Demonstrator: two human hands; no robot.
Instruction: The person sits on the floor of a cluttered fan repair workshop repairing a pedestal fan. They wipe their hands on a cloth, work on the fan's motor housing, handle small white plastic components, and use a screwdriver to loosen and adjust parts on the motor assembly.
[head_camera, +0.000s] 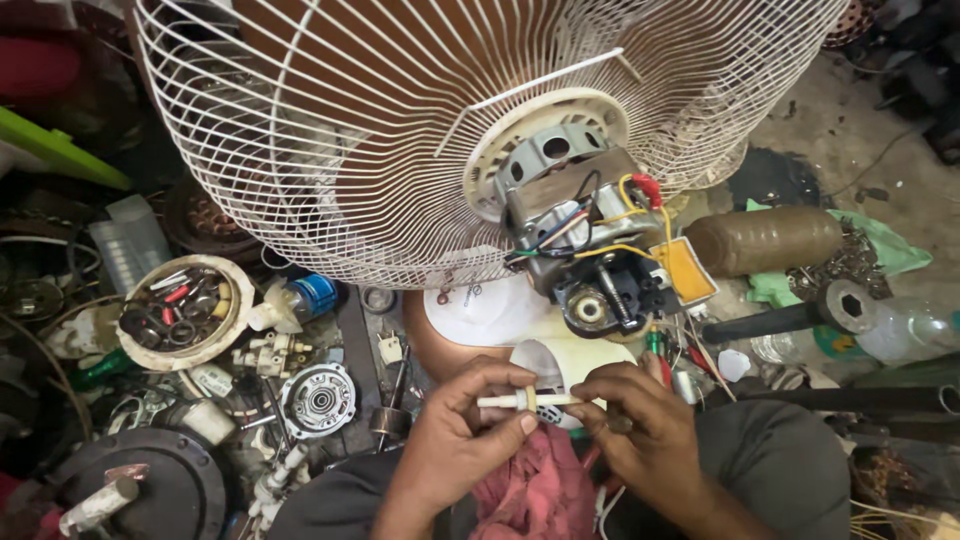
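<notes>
While pinched at both ends, white spindle (528, 401) with its small collar held level above a red rag (540, 490) on the lap. Left hand (455, 435) clenched on the near end, thumb and forefinger closed around the rod; right hand (640, 430) closed on the far end, fingertips bunched at the collar. Just behind, a white plastic housing (560, 365) with slots, and past that the bare fan motor (585, 245) hanging off the back of the wire fan guard (330, 150), coloured leads and a yellow capacitor (688, 268) dangling loose.

Likely trouble, as a judgement only: thin plastic rod, gripped at the tips, prone to snapping or bending if twisted hard against a stuck collar. A slip of either grip and down onto the rag, or worse, off into the clutter on the floor, among the bowl of small parts (180, 310), the round bearing plate (318, 400) and loose switch pieces, hard to find again. Loose leads close to the knuckles of the right hand, easy to snag and tug off a terminal. Guard leaning overhead with no visible prop, liable to tip forward onto the hands if knocked. Brown bottle (765, 240) lying on its side nearby, apt to roll if nudged.
</notes>
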